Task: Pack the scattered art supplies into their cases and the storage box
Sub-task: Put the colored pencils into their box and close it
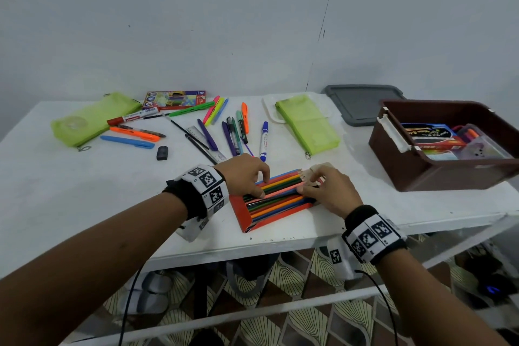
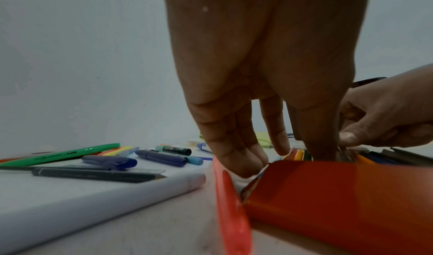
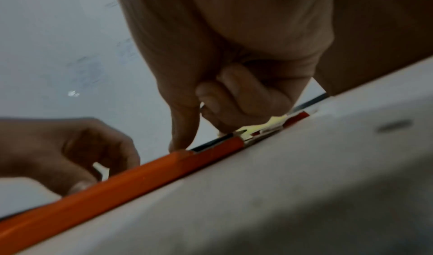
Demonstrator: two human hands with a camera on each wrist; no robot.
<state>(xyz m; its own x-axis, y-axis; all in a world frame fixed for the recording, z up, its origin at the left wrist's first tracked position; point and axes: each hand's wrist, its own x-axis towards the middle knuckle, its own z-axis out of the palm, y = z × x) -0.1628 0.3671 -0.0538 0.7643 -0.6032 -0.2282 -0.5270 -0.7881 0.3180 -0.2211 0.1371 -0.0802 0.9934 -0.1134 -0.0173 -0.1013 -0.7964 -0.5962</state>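
Observation:
An open orange pencil box [image 1: 276, 215] lies near the table's front edge with several coloured pencils [image 1: 280, 187] in it. My left hand [image 1: 262, 185] is at the box's left end, thumb and fingers pinching a bunch of the pencils. My right hand [image 1: 309, 182] pinches the same bunch at the sharpened tips. In the left wrist view my left hand [image 2: 302, 153] points down into the box [image 2: 328, 203], and my right hand [image 2: 374, 120] is beyond it. The right wrist view shows my right hand [image 3: 206, 125] with curled fingers on the pencil tips above the box [image 3: 117, 181].
Several pens and markers [image 1: 233, 132], a ruler [image 1: 196, 132], a black eraser [image 1: 162, 153] and a pencil carton [image 1: 174, 99] lie behind. Two green pouches [image 1: 309, 123] [image 1: 90, 118] flank them. A brown storage box [image 1: 407, 166] and grey lid [image 1: 362, 104] sit at the right.

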